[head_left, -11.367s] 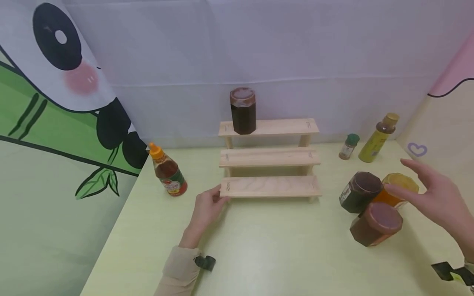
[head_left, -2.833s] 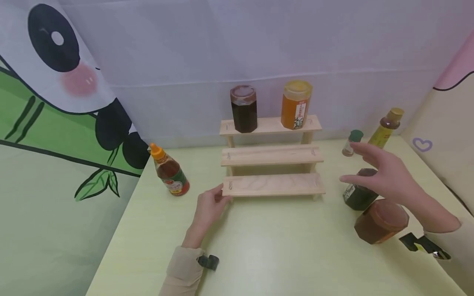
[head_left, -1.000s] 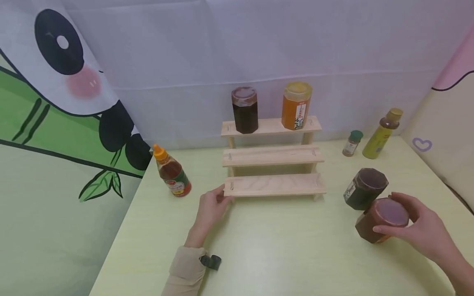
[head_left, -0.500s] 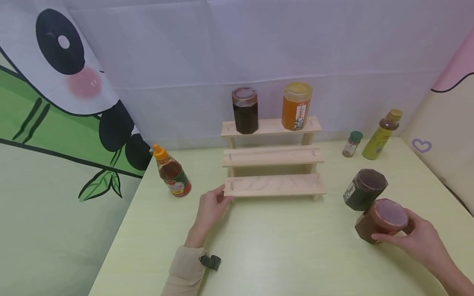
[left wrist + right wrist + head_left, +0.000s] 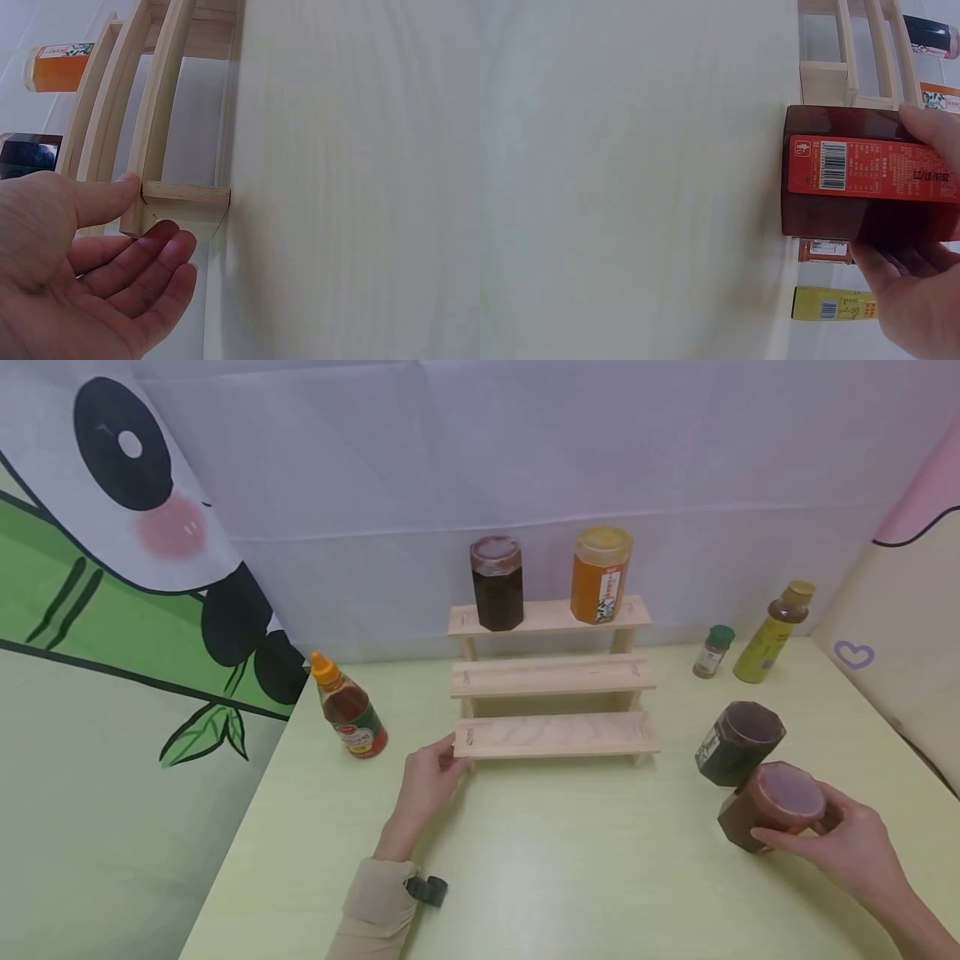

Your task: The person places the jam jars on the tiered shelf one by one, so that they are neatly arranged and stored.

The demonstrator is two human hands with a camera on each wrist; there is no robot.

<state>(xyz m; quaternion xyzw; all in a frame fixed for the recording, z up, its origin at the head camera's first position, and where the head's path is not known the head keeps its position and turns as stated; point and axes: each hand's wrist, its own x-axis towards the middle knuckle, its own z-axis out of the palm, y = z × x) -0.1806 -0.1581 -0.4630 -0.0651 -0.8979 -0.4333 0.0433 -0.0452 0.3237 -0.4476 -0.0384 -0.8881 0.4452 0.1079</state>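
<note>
My left hand [image 5: 424, 787] pinches the left end of the lowest step of a three-tier wooden rack [image 5: 555, 737]. In the left wrist view, the thumb lies on the board's face and the fingers curl beneath its end. On the right, my right hand [image 5: 861, 847] grips a reddish-brown faceted jar [image 5: 752, 814], thumb on the near side and fingers partly hidden behind it. Its red label [image 5: 870, 169] faces the right wrist camera. Close behind stands a dark jar [image 5: 738, 745]. The top tier carries another dark jar [image 5: 497, 597] at left and an orange jar [image 5: 596, 587] at right.
A sauce bottle with an orange tip [image 5: 352, 714] stands left of the rack. At the back right are a small green-capped spice jar [image 5: 711, 656] and a yellow-green bottle [image 5: 765, 647]. A cloth-covered wall [image 5: 360, 585] rises behind the rack.
The orange jar has gone from the right of the table to the top tier. Afterwards my right hand moved down to the reddish-brown jar and took hold of it. My left hand kept its place.
</note>
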